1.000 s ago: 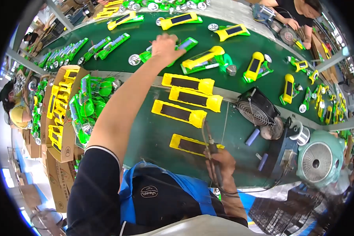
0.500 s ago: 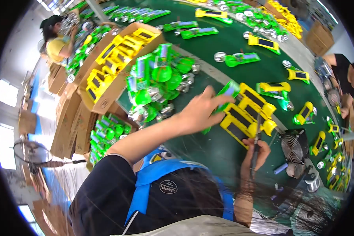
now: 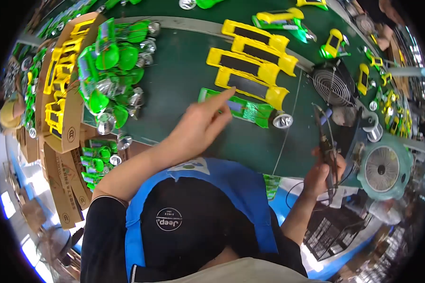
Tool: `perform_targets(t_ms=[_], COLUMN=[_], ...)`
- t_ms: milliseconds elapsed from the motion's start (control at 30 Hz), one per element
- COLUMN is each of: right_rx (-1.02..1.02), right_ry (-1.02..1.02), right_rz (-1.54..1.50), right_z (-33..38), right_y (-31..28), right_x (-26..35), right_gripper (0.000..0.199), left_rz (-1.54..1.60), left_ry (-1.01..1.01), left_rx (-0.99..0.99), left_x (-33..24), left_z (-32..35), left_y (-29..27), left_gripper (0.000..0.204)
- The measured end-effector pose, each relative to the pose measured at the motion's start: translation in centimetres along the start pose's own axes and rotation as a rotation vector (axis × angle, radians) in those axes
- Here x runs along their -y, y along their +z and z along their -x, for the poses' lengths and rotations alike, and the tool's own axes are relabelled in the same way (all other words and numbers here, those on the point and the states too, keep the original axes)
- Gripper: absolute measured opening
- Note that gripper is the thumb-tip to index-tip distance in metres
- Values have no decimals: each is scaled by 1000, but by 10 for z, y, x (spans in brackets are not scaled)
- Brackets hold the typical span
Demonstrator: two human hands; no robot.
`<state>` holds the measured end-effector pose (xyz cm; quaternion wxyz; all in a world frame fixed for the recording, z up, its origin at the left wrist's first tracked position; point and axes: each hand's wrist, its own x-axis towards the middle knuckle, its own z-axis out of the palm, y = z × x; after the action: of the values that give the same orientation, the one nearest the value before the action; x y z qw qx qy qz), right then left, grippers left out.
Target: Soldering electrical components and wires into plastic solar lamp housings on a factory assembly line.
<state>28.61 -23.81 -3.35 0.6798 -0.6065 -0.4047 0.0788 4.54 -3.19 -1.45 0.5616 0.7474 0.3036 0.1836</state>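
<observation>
A green lamp housing [image 3: 255, 112] with a round silver reflector [image 3: 283, 120] lies on the green table in front of me. My left hand [image 3: 198, 123] is over its left end, index finger stretched out and thumb apart, gripping nothing. Whether the fingertips touch the housing I cannot tell. Right behind it several yellow covers [image 3: 248, 66] with dark panels lie in a staggered row, the index fingertip close to the nearest one. My right hand [image 3: 323, 177] is closed round a soldering iron [image 3: 327, 148], its tip pointing away from me, to the right of the housing.
Green housings with wires and reflectors [image 3: 107, 59] are heaped at the left beside a cardboard box [image 3: 73, 118] of yellow covers. A black fan [image 3: 333, 85], a solder wire spool [image 3: 374, 128] and a pale green fan [image 3: 384, 169] stand at the right. Other people work nearby.
The green housing that was in my left hand now lies on the table, and those fingers are apart. My right hand has drawn the soldering iron back from the yellow covers. The view has shifted.
</observation>
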Motion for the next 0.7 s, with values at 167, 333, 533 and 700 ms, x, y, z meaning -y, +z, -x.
perform_targets(t_ms=[167, 333, 533, 700], right_rx=[-37, -10, 46, 104], right_ry=[385, 405, 453, 445], right_rz=[-506, -453, -165, -60], right_z=[35, 23, 16, 16], right_y=[19, 33, 41, 40], right_x=[-13, -15, -5, -7], right_gripper=[35, 31, 22, 18], left_rz=[-198, 37, -223, -491], left_ry=[392, 49, 364, 468], left_rx=[-35, -64, -27, -1], left_x=[0, -7, 2, -2], left_z=[-39, -49, -46, -45], left_y=[18, 29, 27, 29], left_gripper=[22, 12, 12, 15])
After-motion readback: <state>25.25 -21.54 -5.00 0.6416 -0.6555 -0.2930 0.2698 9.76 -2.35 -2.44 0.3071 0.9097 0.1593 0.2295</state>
